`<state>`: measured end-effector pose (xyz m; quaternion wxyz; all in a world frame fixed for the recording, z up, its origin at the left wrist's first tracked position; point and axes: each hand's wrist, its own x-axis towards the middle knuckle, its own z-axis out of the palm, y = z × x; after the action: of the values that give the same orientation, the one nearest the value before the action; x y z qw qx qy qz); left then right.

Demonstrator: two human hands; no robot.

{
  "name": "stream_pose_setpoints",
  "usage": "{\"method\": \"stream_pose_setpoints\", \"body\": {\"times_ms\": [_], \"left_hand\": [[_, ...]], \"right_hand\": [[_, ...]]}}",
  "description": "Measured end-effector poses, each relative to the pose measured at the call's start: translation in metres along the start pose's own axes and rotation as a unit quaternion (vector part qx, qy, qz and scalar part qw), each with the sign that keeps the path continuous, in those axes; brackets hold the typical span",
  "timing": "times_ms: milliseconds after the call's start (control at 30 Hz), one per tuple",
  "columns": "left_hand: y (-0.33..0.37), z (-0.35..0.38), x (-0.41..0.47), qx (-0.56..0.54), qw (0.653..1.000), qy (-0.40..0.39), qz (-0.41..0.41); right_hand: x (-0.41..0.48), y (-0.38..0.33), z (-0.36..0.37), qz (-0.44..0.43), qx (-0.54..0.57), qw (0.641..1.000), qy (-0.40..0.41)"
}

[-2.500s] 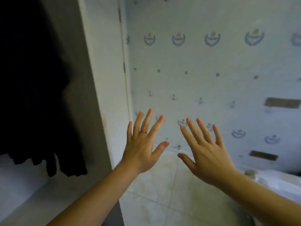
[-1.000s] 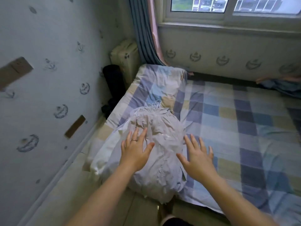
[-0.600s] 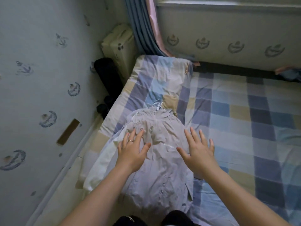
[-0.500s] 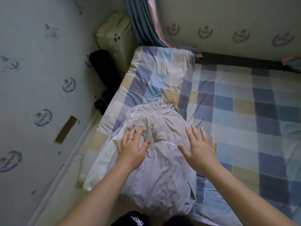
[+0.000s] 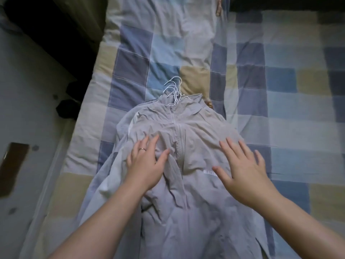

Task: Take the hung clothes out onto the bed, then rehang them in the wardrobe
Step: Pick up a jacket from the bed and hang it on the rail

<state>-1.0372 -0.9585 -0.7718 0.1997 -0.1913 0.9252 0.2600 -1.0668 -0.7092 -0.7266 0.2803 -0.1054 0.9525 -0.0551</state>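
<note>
A stack of clothes lies on the bed, topped by a light grey zip jacket (image 5: 188, 139). Several white hanger hooks (image 5: 173, 90) stick out together from its collar at the far end. My left hand (image 5: 147, 165), wearing a ring, lies flat on the jacket's left chest with fingers spread. My right hand (image 5: 244, 171) is spread flat over the jacket's right side; I cannot tell whether it touches the cloth. Neither hand holds anything.
The bed (image 5: 280, 90) has a blue, beige and grey checked cover and stretches right and ahead. A pale wall (image 5: 24, 109) runs along the left, with dark objects (image 5: 48, 30) in the gap at the top left.
The view swung from the wardrobe to the bed. In the last half second the camera came closer and looks more steeply down; both hands stay spread over the jacket.
</note>
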Motion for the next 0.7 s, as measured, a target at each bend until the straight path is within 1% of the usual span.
{"method": "stream_pose_setpoints", "body": {"times_ms": [100, 267, 367, 433, 533, 633, 700], "left_hand": [[-0.018, 0.018, 0.06, 0.032, 0.999, 0.002, 0.015], [-0.039, 0.037, 0.151, 0.089, 0.994, 0.041, 0.039], [-0.044, 0.037, 0.195, 0.134, 0.986, 0.081, 0.065], [-0.042, 0.036, 0.216, 0.16, 0.978, 0.106, 0.083], [-0.038, 0.038, 0.236, 0.197, 0.972, 0.098, 0.077], [-0.033, 0.037, 0.244, 0.187, 0.976, 0.099, 0.061], [-0.028, 0.036, 0.244, 0.175, 0.974, 0.114, 0.083]], "right_hand": [[0.055, -0.004, 0.024, 0.002, -0.007, 1.0, 0.004], [0.151, -0.009, 0.056, -0.016, -0.001, 1.0, 0.021], [0.204, -0.014, 0.07, -0.021, 0.006, 0.999, 0.036], [0.234, -0.017, 0.076, -0.029, 0.005, 0.998, 0.055], [0.266, -0.021, 0.079, -0.018, 0.022, 0.998, 0.06], [0.279, -0.022, 0.08, -0.008, 0.018, 0.999, 0.045], [0.278, -0.021, 0.077, -0.014, 0.023, 0.999, 0.045]]}}
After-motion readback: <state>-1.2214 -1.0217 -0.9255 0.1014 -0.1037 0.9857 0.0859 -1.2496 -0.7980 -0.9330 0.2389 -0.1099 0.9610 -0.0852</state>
